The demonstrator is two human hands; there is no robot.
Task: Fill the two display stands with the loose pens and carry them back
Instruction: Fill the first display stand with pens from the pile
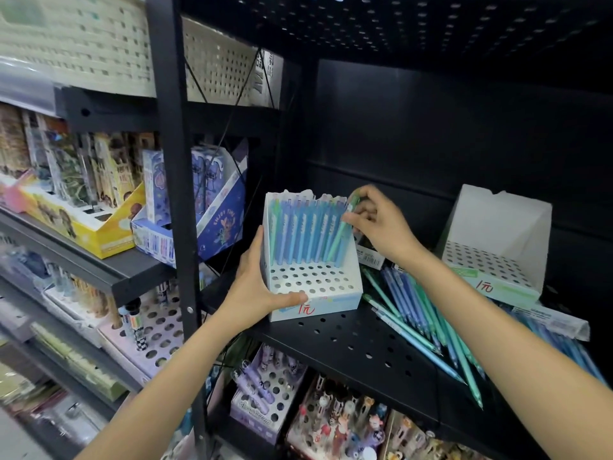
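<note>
White stand (311, 287) gripped by L hand (257, 287); R hand (378, 224) pinching green pen (343, 234) at back row

Shelf (348, 340): black perforated metal, matt. Stand (315, 280): white card, punched holes. Loose pens (428, 313): translucent frosted plastic.

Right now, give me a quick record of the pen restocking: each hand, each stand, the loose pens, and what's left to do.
left hand: gripping the near stand's left front corner
right hand: fingers pinching a green pen at the back row's right end
near stand: back row full of pens, front rows of holes empty
far stand: no pens in the holes that show
loose pens: blue and green pile on the black shelf between the stands
left to do: most holes unfilled
</note>
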